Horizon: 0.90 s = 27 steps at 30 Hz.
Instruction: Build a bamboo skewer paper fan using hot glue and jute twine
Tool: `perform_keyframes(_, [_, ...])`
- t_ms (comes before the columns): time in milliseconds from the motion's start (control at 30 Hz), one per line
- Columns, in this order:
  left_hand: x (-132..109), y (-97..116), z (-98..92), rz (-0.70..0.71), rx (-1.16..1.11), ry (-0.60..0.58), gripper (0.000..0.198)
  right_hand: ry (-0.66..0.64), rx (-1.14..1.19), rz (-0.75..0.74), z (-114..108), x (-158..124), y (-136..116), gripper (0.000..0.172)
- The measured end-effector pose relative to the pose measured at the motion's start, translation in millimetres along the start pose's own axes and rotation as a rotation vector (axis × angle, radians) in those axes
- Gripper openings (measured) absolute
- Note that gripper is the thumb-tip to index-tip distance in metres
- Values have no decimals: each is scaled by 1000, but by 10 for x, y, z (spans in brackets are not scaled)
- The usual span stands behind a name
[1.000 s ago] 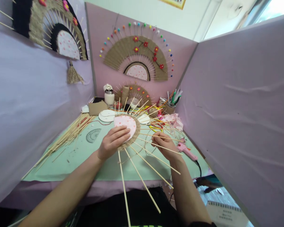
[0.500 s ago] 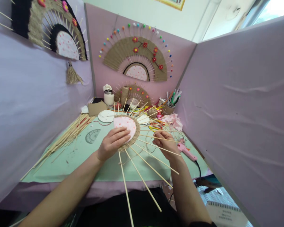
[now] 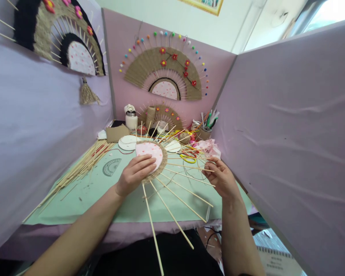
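A half-round fan base [image 3: 148,150], covered in white cloth with pink spots and rimmed with wound twine, has thin bamboo sticks [image 3: 171,212] fanning out from its curved edge. My left hand [image 3: 136,173] lies over the cloth and grips the base, thumb hidden underneath. Out by the stick ends on the right, my right hand [image 3: 221,179] has its thumb and fingers pinched together on thin twine [image 3: 186,172]. The twine loops loosely below and between the sticks; its exact path is hard to follow.
A bundle of bamboo sticks [image 3: 74,168] and a clear protractor [image 3: 111,167] lie left. Yellow-handled scissors [image 3: 188,158], spotted cloth scraps [image 3: 208,147] and a tool holder [image 3: 204,133] sit behind on the right. Finished fans [image 3: 149,63] hang on the partitions.
My right hand has moved right and outward, toward the stick ends, and turned. My left hand stays on the base. The pink glue gun on the right is out of sight behind my right arm.
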<state>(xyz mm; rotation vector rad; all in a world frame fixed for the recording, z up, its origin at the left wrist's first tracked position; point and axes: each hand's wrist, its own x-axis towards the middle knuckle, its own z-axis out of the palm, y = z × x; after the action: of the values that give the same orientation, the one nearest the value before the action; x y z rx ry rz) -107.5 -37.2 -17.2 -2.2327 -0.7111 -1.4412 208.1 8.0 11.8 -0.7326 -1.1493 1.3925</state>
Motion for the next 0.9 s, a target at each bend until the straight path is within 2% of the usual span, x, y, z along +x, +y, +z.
perform_keyframes(200, [10,-5,1,-15,12,3,38,45,-42,29,-27,-33,-39,35])
perform_keyframes(667, [-53,-66,25,-46,21,-17,39,176,-268,-316,96,-166,-143,21])
perform_keyframes(800, [-23,-45,16,-34,6,-8,38,197,-255,-319,77,-106,-79,20])
perform_keyframes(900, [-1,-28,14,-30,-2,-2,37,183,-203,-259,81,-58,-4,20])
